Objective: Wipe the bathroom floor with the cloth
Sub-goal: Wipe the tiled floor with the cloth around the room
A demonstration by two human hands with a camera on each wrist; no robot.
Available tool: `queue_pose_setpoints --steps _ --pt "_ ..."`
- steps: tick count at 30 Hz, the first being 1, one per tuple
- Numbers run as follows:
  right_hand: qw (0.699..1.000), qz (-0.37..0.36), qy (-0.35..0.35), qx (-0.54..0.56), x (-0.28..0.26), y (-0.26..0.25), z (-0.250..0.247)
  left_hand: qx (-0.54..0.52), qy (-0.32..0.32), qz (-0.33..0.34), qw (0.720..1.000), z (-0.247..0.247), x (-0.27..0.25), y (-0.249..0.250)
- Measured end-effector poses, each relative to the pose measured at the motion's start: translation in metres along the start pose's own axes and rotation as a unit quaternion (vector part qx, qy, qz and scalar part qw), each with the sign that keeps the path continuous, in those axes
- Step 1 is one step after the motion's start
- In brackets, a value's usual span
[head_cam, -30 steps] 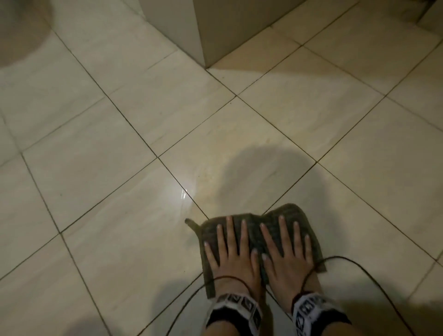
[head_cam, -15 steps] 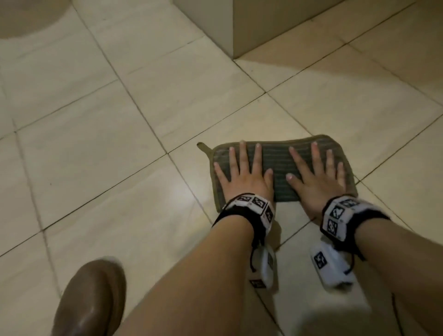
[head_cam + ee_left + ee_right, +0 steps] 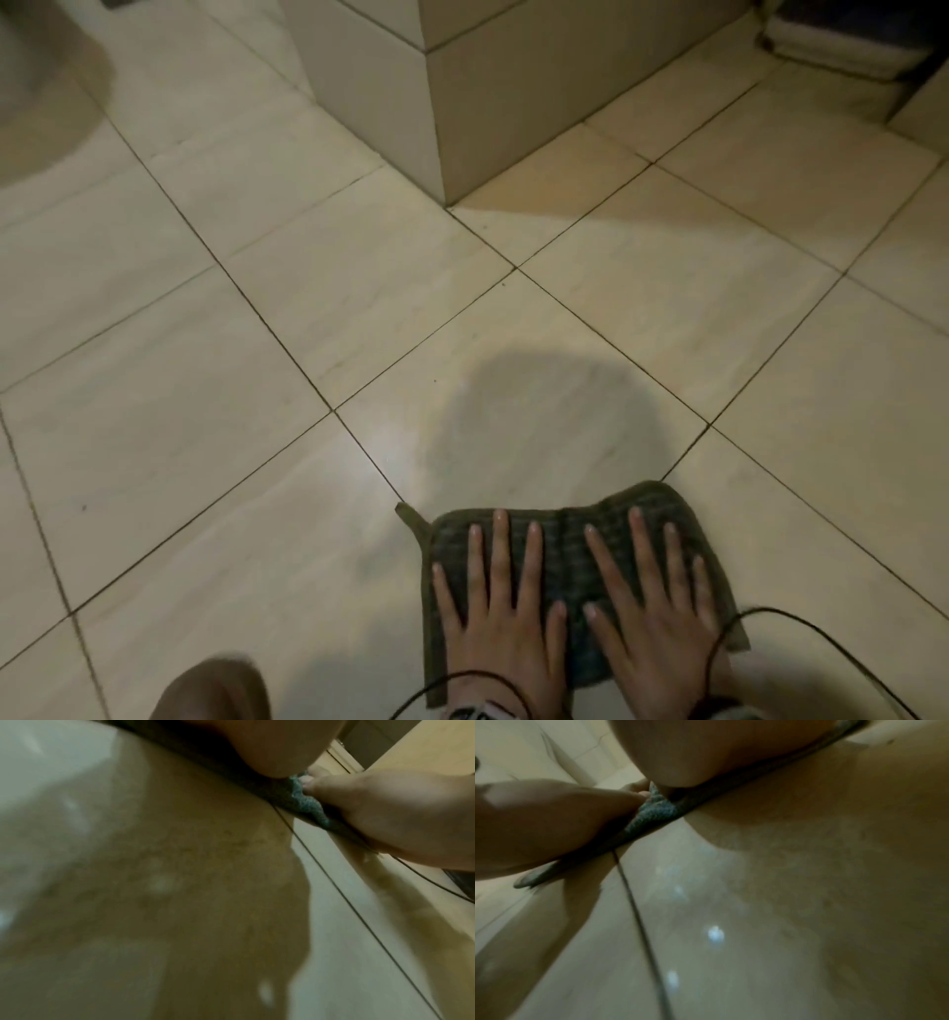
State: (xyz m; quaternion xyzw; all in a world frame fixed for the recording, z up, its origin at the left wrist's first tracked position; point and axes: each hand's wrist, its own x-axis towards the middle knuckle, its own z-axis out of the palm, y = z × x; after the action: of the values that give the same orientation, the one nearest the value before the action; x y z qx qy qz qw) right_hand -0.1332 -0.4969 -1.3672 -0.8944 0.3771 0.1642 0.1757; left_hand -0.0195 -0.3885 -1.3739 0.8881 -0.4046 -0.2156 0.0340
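Dark green ribbed cloth (image 3: pixel 570 560) pressed flat on cream tiled bathroom floor (image 3: pixel 308 318) under left hand (image 3: pixel 500 611) and right hand (image 3: pixel 655 616), fingers straight and spread, wrists cut off at frame edge, wrist views blurred, open tiles ahead up to tiled wall corner (image 3: pixel 436 92).

The near part of the cloth (image 3: pixel 565 560) was covered by the left hand (image 3: pixel 500 624) and the right hand (image 3: pixel 662 632), and the floor (image 3: pixel 359 308) beneath it was hidden. Both wrists were cut off by the lower edge of the head view, where only a sliver of a patterned band (image 3: pixel 475 713) could be made out. A brown rounded shape (image 3: pixel 210 691) at the bottom left was cropped and blurred, so it could not be identified. A dark object (image 3: pixel 847 36) at the top right was truncated by the edge. Both wrist views were heavily blurred; only smeared tile, cloth edge and skin were discernible.
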Motion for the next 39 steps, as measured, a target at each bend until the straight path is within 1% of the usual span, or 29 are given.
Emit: queue_pose_setpoints --steps 1,2,3,4,6,8,9,10,12,15,17,19,21,23,24,26,28,30,31,33,35,38,39 --pt "1.0 0.005 -0.012 -0.003 0.011 0.0 -0.004 -0.003 0.002 0.009 1.0 -0.006 0.01 -0.001" --pt "1.0 0.011 -0.009 -0.005 0.027 -0.001 -0.009 -0.005 0.009 0.021 1.0 -0.014 0.025 -0.001" --pt "1.0 0.021 0.008 -0.01 0.046 -0.001 -0.018 -0.002 0.015 0.026 1.0 -0.024 0.045 -0.002" --pt "0.999 0.031 0.031 -0.017 0.068 -0.002 -0.027 0.005 0.008 0.029 1.0 -0.032 0.069 -0.003" --pt "0.997 0.057 0.059 -0.006 0.112 -0.002 -0.039 0.005 -0.006 0.004 1.0 -0.048 0.119 -0.006" --pt "0.997 0.068 0.042 -0.006 0.145 -0.007 -0.055 0.02 -0.022 0.008 1.0 -0.064 0.156 -0.008" --pt "0.997 0.062 0.034 -0.016 0.152 -0.009 -0.06 0.03 -0.023 0.014 0.999 -0.066 0.165 -0.01" --pt "0.998 0.054 0.025 -0.02 0.151 -0.01 -0.061 0.038 -0.023 0.018 0.999 -0.066 0.164 -0.011" --pt "0.999 0.031 0.017 -0.029 0.129 -0.007 -0.05 0.05 -0.017 0.033 0.998 -0.06 0.144 -0.012" --pt "0.999 0.01 0.034 -0.039 0.069 -0.001 -0.023 0.071 0.001 0.065 0.995 -0.035 0.083 -0.015" --pt "0.999 0.014 0.027 -0.03 0.032 0.003 -0.006 0.074 -0.022 0.064 0.995 -0.021 0.043 -0.017" --pt "1.0 0.014 0.01 -0.025 0.008 0.001 0.003 0.085 -0.049 0.068 0.993 -0.012 0.02 -0.018" --pt "1.0 0.012 0.005 -0.007 0.008 -0.001 0.001 0.076 -0.05 0.078 0.993 -0.014 0.023 -0.019" --pt "1.0 0.026 -0.007 0.005 0.025 -0.003 -0.007 0.062 -0.039 0.08 0.994 -0.021 0.043 -0.017" --pt "0.999 0.031 0.001 0.012 0.038 -0.004 -0.012 0.06 -0.025 0.081 0.995 -0.027 0.058 -0.015" --pt "0.998 0.048 0.044 0.004 0.07 -0.004 -0.025 0.058 -0.023 0.06 0.996 -0.037 0.09 -0.008" --pt "0.995 0.056 0.08 -0.012 0.105 -0.005 -0.035 0.032 -0.011 0.016 0.999 -0.042 0.121 -0.002" --pt "0.995 0.071 0.073 -0.017 0.129 -0.008 -0.045 0.033 -0.011 0.006 0.999 -0.048 0.138 0.002" --pt "0.995 0.067 0.063 -0.025 0.134 -0.009 -0.047 0.033 -0.007 0.008 0.999 -0.046 0.14 0.0" --pt "0.997 0.051 0.047 -0.027 0.122 -0.01 -0.041 0.033 -0.017 0.001 0.999 -0.046 0.126 -0.004" --pt "0.998 0.029 0.041 -0.033 0.094 -0.014 -0.03 0.028 -0.026 -0.021 0.999 -0.04 0.097 -0.012" --pt "0.999 -0.003 0.025 -0.022 0.039 -0.023 -0.004 0.014 -0.057 -0.065 0.996 -0.021 0.028 -0.023" --pt "0.999 -0.012 0.022 -0.022 0.024 -0.026 0.005 0.008 -0.054 -0.077 0.996 -0.014 0.008 -0.025"
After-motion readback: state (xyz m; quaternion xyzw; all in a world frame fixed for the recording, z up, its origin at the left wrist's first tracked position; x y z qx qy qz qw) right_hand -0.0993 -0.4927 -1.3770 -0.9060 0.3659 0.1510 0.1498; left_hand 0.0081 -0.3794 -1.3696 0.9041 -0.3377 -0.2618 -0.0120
